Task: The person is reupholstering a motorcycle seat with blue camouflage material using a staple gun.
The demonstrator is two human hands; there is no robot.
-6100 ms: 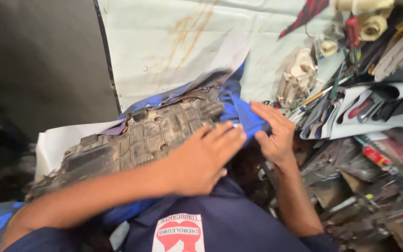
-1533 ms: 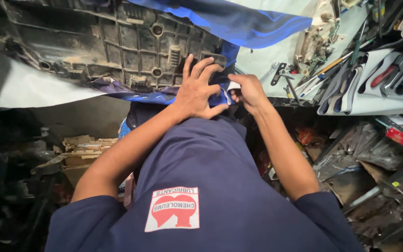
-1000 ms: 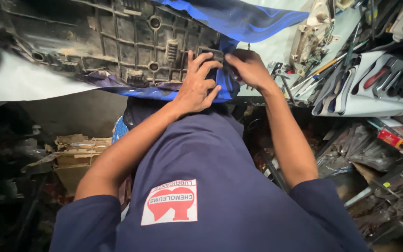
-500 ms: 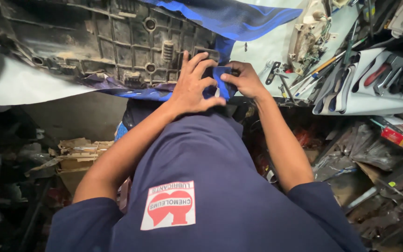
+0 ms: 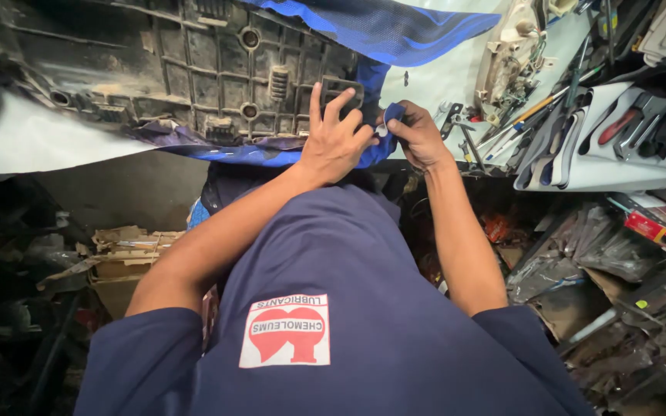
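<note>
A dirty, dark ribbed panel (image 5: 194, 69) lies on the bench, partly wrapped in a blue cloth (image 5: 395, 27). My left hand (image 5: 337, 142) rests on the panel's near right corner, fingers spread over a small rectangular bracket and thumb under the edge. My right hand (image 5: 419, 135) is just beside it, pinching a fold of the blue cloth at that same corner. The two hands almost touch. My navy shirt fills the lower middle of the view.
A white sheet (image 5: 32, 142) covers the bench under the panel. To the right, a white tray (image 5: 618, 169) holds wrenches and screwdrivers. Torn cardboard (image 5: 125, 254) and dark scrap lie below left; scrap parts (image 5: 618, 293) are piled at lower right.
My right hand has come off the top of the panel corner and now pinches the cloth beside my left hand. My left hand has stayed on the corner. The view has shifted slightly.
</note>
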